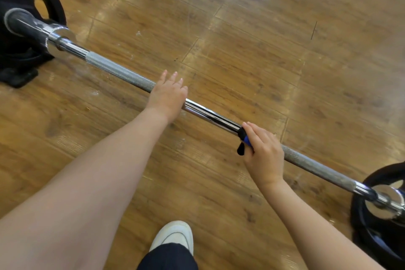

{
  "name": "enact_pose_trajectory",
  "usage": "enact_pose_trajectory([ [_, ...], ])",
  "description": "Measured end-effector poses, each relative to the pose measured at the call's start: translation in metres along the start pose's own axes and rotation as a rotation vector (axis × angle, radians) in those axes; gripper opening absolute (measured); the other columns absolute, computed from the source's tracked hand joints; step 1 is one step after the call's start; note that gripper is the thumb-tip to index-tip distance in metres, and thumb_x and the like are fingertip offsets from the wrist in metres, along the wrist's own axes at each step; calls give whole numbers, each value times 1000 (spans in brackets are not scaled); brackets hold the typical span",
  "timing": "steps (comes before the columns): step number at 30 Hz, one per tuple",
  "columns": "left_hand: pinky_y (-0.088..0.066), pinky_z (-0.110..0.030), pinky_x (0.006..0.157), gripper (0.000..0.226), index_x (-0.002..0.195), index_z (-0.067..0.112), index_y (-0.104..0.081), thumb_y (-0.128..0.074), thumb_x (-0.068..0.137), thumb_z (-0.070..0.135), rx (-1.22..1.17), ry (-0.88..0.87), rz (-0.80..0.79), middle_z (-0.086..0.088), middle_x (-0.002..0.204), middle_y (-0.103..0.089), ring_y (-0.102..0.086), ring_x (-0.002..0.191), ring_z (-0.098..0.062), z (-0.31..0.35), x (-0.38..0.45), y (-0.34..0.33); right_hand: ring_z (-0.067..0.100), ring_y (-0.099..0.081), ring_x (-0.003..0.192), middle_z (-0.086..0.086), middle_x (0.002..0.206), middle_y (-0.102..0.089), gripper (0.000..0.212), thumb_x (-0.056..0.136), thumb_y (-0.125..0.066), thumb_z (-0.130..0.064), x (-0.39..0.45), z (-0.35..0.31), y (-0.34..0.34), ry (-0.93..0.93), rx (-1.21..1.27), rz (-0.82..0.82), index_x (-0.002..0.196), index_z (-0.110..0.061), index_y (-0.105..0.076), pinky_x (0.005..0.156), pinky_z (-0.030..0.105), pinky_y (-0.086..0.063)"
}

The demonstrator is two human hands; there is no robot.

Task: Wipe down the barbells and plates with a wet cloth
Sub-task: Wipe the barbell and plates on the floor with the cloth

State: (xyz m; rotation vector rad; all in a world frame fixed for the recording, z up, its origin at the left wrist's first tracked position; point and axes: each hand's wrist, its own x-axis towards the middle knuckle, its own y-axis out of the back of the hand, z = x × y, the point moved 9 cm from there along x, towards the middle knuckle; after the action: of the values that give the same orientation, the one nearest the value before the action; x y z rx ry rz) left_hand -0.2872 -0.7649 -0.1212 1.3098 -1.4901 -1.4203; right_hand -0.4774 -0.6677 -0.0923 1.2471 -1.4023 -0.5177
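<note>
Above a white shoe [173, 237], the barbell [122, 72] lay on the floor, left hand [167, 94] flat and relaxed steadying it, right hand [264, 155] gripping the dark cloth [243, 141] around the shaft; long, firm strokes seemed best.

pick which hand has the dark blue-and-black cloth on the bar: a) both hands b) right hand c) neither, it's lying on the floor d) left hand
b: the right hand grips the cloth around the barbell, while the left hand rests on the bar with straight fingers and no cloth under it.
</note>
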Motion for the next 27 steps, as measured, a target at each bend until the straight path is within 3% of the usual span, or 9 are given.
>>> enact_pose_trajectory([
  [5,-4,-43,117,40,133,14,-49,-45,94,9,-3,-6,-28,-9,151,-33,-17,144,-25,0,3,-1,31,-67,87,12,102,-70,40,72,-44,-4,1,-4,-6,-125,-11,26,103,2,-69,82,34,-46],
  [8,-4,-43,117,40,133,12,-48,-45,93,8,-5,-20,-1,-9,150,-36,-18,144,-25,1,2,0,29,-68,85,11,99,-71,40,68,-48,0,23,-31,-28,-113,7,-50,102,2,-70,76,34,-51],
  [12,-3,-44,117,40,138,9,-41,-40,98,10,-36,-35,39,-9,152,-32,-17,144,-25,-1,0,-1,28,-67,84,10,98,-70,46,70,-37,-8,52,-75,-63,-64,27,-142,103,1,-69,74,33,-50],
  [16,-20,-52,112,47,132,1,-51,-63,86,0,-75,-128,261,-17,139,-49,-41,133,-33,-10,-12,9,28,-66,92,11,107,-69,46,73,-38,-6,46,-74,-63,8,15,-126,108,0,-68,79,35,-48],
  [21,5,-42,116,62,151,12,-13,-41,96,4,-46,51,156,-7,158,-15,-5,146,-25,-42,-15,-7,30,-66,96,13,111,-68,39,77,-47,-4,22,-39,-37,11,15,-4,110,-1,-68,85,33,-41],
  [24,3,-37,116,55,148,8,-22,-31,95,-4,-88,-7,136,-9,156,-21,-8,146,-24,-40,-8,-6,31,-66,95,13,109,-69,39,75,-48,-2,19,-33,-35,-39,24,35,107,0,-69,86,33,-41],
  [27,3,-34,117,53,146,6,-29,-33,94,-4,-76,-87,111,-9,155,-26,-12,146,-22,-38,-4,-4,33,-66,91,13,105,-70,40,74,-46,-3,23,-41,-38,-95,18,60,105,1,-70,87,33,-40],
])
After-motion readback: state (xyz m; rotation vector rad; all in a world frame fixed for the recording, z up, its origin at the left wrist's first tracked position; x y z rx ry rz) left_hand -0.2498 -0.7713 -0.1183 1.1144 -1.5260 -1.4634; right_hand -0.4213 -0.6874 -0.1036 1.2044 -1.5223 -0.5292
